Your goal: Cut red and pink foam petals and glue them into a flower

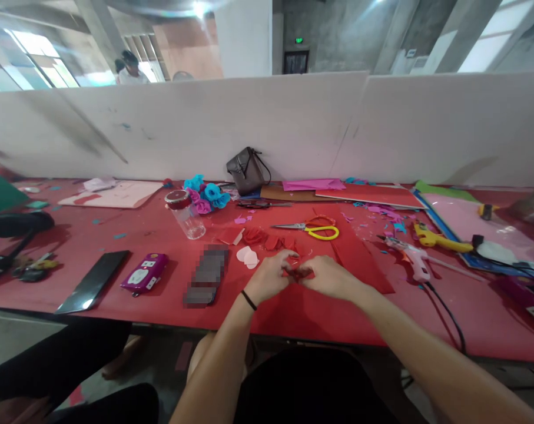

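Observation:
My left hand (pixel 270 275) and my right hand (pixel 331 275) meet over the red table (pixel 116 235), fingers pinched together on a small red paper piece (pixel 298 273) held between them. A black band circles my left wrist. Cut red paper petals (pixel 267 239) and white petal shapes (pixel 248 257) lie just beyond my hands. A sheet of red paper (pixel 359 259) lies under and right of my right hand.
Yellow-handled scissors (pixel 313 228), a glue gun (pixel 410 254) with its cord, a clear jar (pixel 186 213), blue and pink paper flowers (pixel 207 195), a grey bag (pixel 245 171), a pink device (pixel 143 273), a dark phone (pixel 94 280) and stacked coloured sheets (pixel 359 192) lie about. A white partition (pixel 293 118) backs the table.

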A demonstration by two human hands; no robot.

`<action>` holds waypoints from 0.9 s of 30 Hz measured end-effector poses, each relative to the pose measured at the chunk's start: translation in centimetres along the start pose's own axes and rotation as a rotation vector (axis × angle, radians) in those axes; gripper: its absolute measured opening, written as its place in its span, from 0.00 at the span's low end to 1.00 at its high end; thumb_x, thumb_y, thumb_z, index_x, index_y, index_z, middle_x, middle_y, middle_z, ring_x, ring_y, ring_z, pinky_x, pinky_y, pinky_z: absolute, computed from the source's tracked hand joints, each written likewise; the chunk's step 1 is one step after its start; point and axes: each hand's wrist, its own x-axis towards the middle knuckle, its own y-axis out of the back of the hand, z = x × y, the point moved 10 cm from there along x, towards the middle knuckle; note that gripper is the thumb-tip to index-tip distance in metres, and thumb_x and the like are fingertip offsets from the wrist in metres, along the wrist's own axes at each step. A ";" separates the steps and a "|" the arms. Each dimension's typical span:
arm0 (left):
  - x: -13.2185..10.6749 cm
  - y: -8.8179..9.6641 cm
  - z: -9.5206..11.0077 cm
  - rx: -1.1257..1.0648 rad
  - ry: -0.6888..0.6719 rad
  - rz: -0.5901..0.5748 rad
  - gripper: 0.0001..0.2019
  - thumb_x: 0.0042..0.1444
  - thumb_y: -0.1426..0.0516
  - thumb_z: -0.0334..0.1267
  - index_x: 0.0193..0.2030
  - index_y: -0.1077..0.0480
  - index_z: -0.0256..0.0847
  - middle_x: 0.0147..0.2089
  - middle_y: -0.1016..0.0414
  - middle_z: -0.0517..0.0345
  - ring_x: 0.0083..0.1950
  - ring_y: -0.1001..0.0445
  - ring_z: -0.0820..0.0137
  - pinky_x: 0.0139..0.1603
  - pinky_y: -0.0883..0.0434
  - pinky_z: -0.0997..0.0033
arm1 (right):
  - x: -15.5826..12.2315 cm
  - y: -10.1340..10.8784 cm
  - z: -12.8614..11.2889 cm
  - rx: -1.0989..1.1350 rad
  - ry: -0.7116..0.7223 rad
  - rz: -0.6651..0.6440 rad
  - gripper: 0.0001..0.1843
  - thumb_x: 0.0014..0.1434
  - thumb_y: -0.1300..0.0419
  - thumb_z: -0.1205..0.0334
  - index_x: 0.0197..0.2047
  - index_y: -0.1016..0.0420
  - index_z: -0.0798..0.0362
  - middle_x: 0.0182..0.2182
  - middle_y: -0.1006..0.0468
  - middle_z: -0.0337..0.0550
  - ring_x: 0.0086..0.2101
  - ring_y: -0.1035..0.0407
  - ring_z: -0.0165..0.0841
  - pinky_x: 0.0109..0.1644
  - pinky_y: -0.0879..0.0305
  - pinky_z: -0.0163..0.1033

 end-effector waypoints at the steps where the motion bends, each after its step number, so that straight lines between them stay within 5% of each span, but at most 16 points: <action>1: 0.0 0.0 0.1 0.008 -0.002 0.007 0.23 0.44 0.41 0.28 0.50 0.31 0.40 0.28 0.24 0.62 0.26 0.33 0.73 0.30 0.37 0.74 | 0.0 0.0 0.1 -0.004 0.001 -0.011 0.10 0.52 0.43 0.67 0.22 0.23 0.51 0.23 0.21 0.41 0.28 0.28 0.34 0.29 0.48 0.34; 6: 0.1 0.2 0.5 0.039 -0.008 0.033 0.22 0.43 0.41 0.27 0.49 0.31 0.41 0.29 0.25 0.63 0.27 0.32 0.73 0.33 0.35 0.74 | 0.6 -0.3 0.3 0.020 0.031 -0.021 0.12 0.50 0.45 0.68 0.23 0.22 0.51 0.22 0.21 0.40 0.27 0.29 0.33 0.28 0.48 0.34; 9: 0.1 2.1 0.7 0.053 -0.046 0.200 0.16 0.48 0.41 0.31 0.46 0.30 0.40 0.36 0.24 0.58 0.32 0.30 0.71 0.37 0.33 0.71 | 1.0 2.3 1.6 0.100 0.017 0.136 0.10 0.50 0.44 0.67 0.27 0.20 0.50 0.28 0.18 0.41 0.30 0.26 0.35 0.33 0.40 0.35; 11: -0.3 4.2 0.7 0.029 -0.081 0.394 0.08 0.55 0.45 0.33 0.41 0.28 0.40 0.38 0.25 0.54 0.37 0.29 0.69 0.42 0.33 0.70 | 0.5 7.0 3.7 0.195 -0.034 0.420 0.09 0.50 0.43 0.63 0.28 0.21 0.49 0.28 0.18 0.40 0.31 0.26 0.35 0.35 0.37 0.36; 14: -1.0 6.5 0.1 -0.101 -0.077 0.598 0.11 0.59 0.50 0.34 0.36 0.26 0.39 0.34 0.27 0.55 0.36 0.30 0.70 0.40 0.33 0.71 | -3.5 14.7 7.3 0.316 -0.128 1.039 0.09 0.52 0.42 0.58 0.32 0.21 0.50 0.27 0.20 0.39 0.29 0.28 0.35 0.34 0.35 0.37; 16: -1.3 7.0 -0.6 -0.235 -0.043 0.635 0.11 0.59 0.49 0.36 0.38 0.25 0.39 0.29 0.30 0.58 0.30 0.33 0.73 0.34 0.35 0.74 | -6.1 16.4 8.7 0.431 -0.156 1.328 0.09 0.50 0.41 0.56 0.32 0.22 0.50 0.25 0.22 0.38 0.28 0.29 0.34 0.32 0.34 0.38; 18: -1.3 6.9 -0.9 -0.358 -0.009 0.609 0.11 0.57 0.47 0.37 0.41 0.25 0.38 0.27 0.32 0.60 0.27 0.37 0.76 0.30 0.38 0.76 | -5.6 14.5 9.8 0.695 -0.151 1.319 0.08 0.47 0.39 0.56 0.29 0.24 0.50 0.22 0.24 0.36 0.25 0.30 0.33 0.31 0.33 0.39; 21: -1.2 6.0 -1.3 -0.478 0.061 0.533 0.10 0.55 0.45 0.35 0.41 0.25 0.37 0.26 0.32 0.62 0.26 0.37 0.78 0.29 0.39 0.78 | -1.1 6.2 10.0 1.217 -0.199 0.886 0.08 0.39 0.33 0.59 0.24 0.26 0.50 0.19 0.25 0.35 0.23 0.29 0.32 0.33 0.28 0.42; 24: -1.1 4.7 -2.0 -0.537 0.153 0.455 0.07 0.51 0.43 0.32 0.37 0.27 0.36 0.25 0.30 0.62 0.25 0.36 0.79 0.28 0.38 0.78 | 0.8 -1.0 9.6 1.467 -0.286 0.635 0.11 0.36 0.29 0.59 0.23 0.25 0.51 0.21 0.22 0.37 0.24 0.27 0.33 0.35 0.26 0.43; 27: -0.9 3.3 -2.5 -0.546 0.214 0.392 0.05 0.49 0.41 0.31 0.35 0.28 0.35 0.22 0.31 0.63 0.23 0.35 0.79 0.26 0.40 0.79 | 1.1 -3.2 9.5 1.575 -0.249 0.588 0.12 0.36 0.28 0.58 0.25 0.24 0.51 0.23 0.20 0.37 0.26 0.26 0.32 0.38 0.25 0.43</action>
